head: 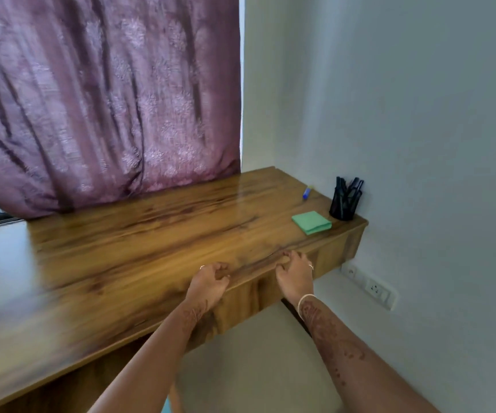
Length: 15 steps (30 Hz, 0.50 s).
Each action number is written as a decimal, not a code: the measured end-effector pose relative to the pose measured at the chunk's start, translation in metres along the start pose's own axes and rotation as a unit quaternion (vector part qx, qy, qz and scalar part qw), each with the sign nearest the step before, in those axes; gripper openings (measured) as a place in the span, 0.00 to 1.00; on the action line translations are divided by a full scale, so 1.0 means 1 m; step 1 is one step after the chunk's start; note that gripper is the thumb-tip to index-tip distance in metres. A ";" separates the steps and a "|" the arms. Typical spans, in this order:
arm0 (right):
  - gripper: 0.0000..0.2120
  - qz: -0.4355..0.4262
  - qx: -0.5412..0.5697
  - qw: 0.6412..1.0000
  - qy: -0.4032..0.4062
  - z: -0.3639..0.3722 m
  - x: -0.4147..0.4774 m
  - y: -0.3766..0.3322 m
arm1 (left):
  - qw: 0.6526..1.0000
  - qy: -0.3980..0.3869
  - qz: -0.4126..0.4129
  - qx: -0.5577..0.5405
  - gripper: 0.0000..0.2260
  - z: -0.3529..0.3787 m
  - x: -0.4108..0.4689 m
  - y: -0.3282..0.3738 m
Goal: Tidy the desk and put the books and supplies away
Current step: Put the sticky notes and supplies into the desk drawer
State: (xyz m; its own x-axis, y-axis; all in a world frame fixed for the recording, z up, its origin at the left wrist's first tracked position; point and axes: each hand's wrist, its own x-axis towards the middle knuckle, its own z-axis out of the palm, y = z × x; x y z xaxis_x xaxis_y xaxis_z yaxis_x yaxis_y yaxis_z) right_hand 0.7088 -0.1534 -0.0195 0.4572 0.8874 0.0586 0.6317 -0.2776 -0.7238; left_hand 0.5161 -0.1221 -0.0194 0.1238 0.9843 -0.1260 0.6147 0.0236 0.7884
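Two loose empty fists at the desk (151, 234) edge: left hand (209, 283), right hand (295, 274).

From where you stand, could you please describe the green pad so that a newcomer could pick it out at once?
Follow the wooden desk to its right end, by the white wall. A black mesh pen holder stands at that end, and the green pad lies flat just left of it. It is the only green, square thing; the small blue item farther back is slim.
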 end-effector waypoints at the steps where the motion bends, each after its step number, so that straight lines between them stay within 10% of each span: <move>1: 0.19 0.015 -0.009 1.000 -0.001 -0.007 0.020 0.007 | 1.000 -0.002 0.000 0.005 0.13 0.010 0.013 0.009; 15: 0.40 -0.017 -0.168 0.986 -0.001 -0.036 0.213 0.085 | 0.950 -0.078 -0.004 0.301 0.34 0.082 0.126 0.067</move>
State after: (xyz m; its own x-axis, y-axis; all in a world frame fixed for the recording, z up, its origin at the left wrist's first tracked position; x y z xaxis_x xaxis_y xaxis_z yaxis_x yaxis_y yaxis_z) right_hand 0.8830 -0.0011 -0.0438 0.4306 0.8993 0.0767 0.8186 -0.3534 -0.4527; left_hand 0.6369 -0.0107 -0.0324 0.2027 0.9454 -0.2553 0.9448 -0.1203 0.3048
